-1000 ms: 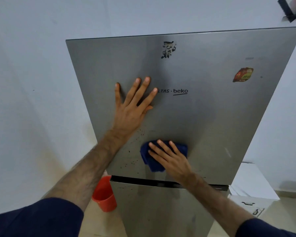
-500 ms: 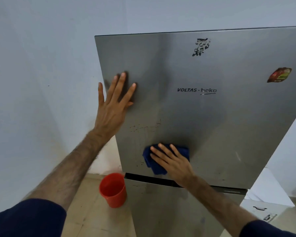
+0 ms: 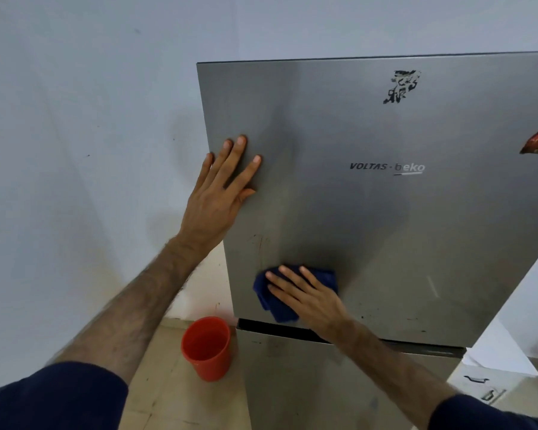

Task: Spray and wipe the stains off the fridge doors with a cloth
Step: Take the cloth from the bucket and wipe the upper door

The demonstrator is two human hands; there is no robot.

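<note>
left hand (image 3: 218, 197): fingers straight, apart, flat on upper fridge door (image 3: 385, 228) | cloth (image 3: 271, 297): soft, light, low on door, hold by palm pressure | right hand (image 3: 311, 296): fingers spread, pressing cloth | stains (image 3: 401, 86): probably dried, stubborn.

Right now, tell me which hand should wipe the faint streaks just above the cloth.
Right hand: it already presses the blue cloth directly below the streaks. Left hand lies bare on the upper door.
</note>
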